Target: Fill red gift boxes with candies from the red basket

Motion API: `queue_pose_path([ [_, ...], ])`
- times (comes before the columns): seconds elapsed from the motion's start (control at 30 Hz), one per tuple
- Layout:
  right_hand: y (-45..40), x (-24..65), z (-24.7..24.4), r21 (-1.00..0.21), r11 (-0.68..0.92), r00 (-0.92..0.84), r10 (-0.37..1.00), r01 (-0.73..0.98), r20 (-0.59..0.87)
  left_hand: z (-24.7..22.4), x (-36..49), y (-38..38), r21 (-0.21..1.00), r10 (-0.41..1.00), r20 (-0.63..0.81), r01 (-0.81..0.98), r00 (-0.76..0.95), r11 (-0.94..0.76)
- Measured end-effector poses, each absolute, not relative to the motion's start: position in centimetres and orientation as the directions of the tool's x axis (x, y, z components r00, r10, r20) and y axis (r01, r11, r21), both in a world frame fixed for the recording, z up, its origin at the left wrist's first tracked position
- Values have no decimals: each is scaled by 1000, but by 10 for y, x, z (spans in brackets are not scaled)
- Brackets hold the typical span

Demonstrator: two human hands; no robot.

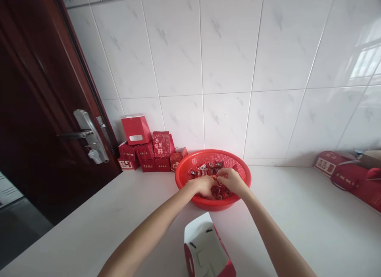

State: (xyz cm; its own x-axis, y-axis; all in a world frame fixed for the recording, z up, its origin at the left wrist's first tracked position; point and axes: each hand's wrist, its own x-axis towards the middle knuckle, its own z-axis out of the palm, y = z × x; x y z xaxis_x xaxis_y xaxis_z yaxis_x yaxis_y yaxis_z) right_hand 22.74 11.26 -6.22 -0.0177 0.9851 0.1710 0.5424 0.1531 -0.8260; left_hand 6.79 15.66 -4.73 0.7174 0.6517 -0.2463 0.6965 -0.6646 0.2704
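Both hands are inside a red plastic basket (212, 207) with perforated walls, which holds wrapped candies (203, 170) in red wrappers. My left hand (204, 185) reaches in from the left with its fingers bent down among the candies; the fingertips and whatever they close on are hidden. Opposite it, my right hand (232, 181) curls its fingers in a pinch at a wrapped candy near the basket's middle. In front of the basket, between my forearms, an open red paper box (206, 249) with a white inside lies with its flap towards the basket.
Several red gift boxes (137, 130) are stacked against the tiled wall (226, 122) at the back left. More red boxes (347, 172) lie at the right edge of the white tabletop (149, 197). A dark wooden door (44, 70) with a metal handle stands on the left.
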Motion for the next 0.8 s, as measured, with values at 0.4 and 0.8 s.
queue_pose_path([
  [0.4,112,225,-59,-859,29,145,982,512,119,-41,61,142,374,768,40,703,639,-604],
  [0.8,114,229,-55,-994,-16,138,990,105,-1,-50,60,152,584,733,380,468,565,-663],
])
